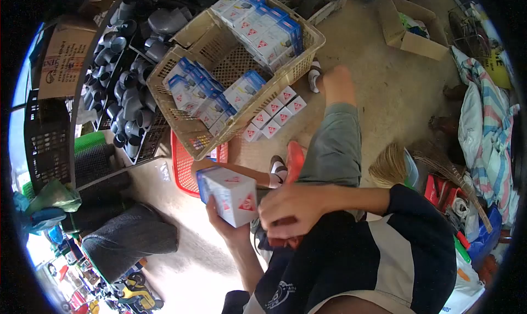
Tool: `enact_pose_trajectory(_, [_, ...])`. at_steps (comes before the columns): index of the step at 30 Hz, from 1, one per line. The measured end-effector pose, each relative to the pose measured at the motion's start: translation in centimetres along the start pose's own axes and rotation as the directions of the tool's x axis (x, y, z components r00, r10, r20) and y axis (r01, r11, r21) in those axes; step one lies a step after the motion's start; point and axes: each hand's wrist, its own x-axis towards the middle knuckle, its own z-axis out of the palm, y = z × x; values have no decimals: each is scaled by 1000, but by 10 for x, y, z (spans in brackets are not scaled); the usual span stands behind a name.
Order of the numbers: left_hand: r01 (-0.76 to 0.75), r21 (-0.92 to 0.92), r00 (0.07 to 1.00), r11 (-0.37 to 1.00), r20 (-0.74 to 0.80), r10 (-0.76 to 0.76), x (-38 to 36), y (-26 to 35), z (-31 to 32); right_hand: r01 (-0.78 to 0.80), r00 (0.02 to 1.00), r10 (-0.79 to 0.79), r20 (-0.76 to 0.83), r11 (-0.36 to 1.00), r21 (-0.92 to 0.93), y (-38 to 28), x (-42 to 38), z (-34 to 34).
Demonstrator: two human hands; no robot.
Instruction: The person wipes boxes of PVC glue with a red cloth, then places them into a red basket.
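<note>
A white and blue box (233,193) with red triangle marks is held up in my left hand (228,226), whose fingers wrap round its lower side. My right hand (288,209) is just right of the box, fingers curled; whether it holds anything is hidden. Beyond my hands, a large beige plastic crate (192,39) holds stacks of similar boxes (272,34) at its far right and more boxes (197,94) at its near left. Several small white boxes (274,113) stand in rows on the floor against the crate's near side.
A red basket (184,168) is beneath the crate's near corner. Grey pipe fittings (132,105) fill racks at left. An open cardboard box (414,28) stands at upper right. A broom (390,166) and striped sacks (483,111) lie at right. My legs extend below the crate.
</note>
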Motion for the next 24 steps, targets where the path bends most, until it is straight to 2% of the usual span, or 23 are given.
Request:
enact_pose_trajectory(1, [46,38,999,998,-14,-46,2,-7,0,-72,997,71,9,995,71,5,-5,-21])
enact_pose_trajectory(2, [111,117,991,987,-86,-101,6,-16,-7,-176,982,178,-55,984,40,10,-9,-42])
enact_pose_trajectory(3, [164,127,985,978,-75,-155,19,-29,-16,-278,953,278,-118,960,10,20,-12,-66])
enact_pose_trajectory(5, [443,4,890,897,115,-440,53,-50,-45,-581,808,499,-314,762,-285,65,-24,-100])
enact_pose_trajectory(7, [583,-43,808,811,139,-573,94,-89,-69,-714,700,602,-384,571,-406,124,-41,-125])
enact_pose_trajectory(9, [600,62,795,798,70,-603,129,-112,-56,-798,601,656,-456,463,-386,173,-62,-130])
enact_pose_trajectory(10, [616,88,783,782,36,-621,151,-129,-70,-838,543,685,-486,406,-364,187,-69,-130])
enact_pose_trajectory(11, [637,110,768,763,-1,-640,173,-148,-87,-836,541,702,-463,388,-389,192,-71,-131])
enact_pose_trajectory(13, [692,32,721,721,-53,-691,223,-184,-125,-823,538,739,-406,357,-442,196,-72,-132])
enact_pose_trajectory(14, [717,-1,694,697,-78,-715,240,-195,-141,-853,509,768,-389,390,-346,201,-70,-132])
enact_pose_trajectory(17, [710,-72,623,701,-399,-673,274,-217,-158,-844,492,802,-339,344,-412,200,-67,-135])
enact_pose_trajectory(20, [716,-125,636,686,-286,-716,304,-230,-204,-850,440,836,-328,270,-452,208,-74,-133])
enact_pose_trajectory(22, [771,-148,578,619,-247,-778,333,-239,-236,-879,367,880,-301,222,-423,200,-69,-140])
enact_pose_trajectory(23, [796,-160,547,584,-225,-807,342,-240,-242,-880,369,878,-305,224,-419,201,-69,-141])
enact_pose_trajectory(24, [806,-79,556,587,-240,-796,350,-243,-247,-881,370,876,-310,225,-415,203,-71,-142])
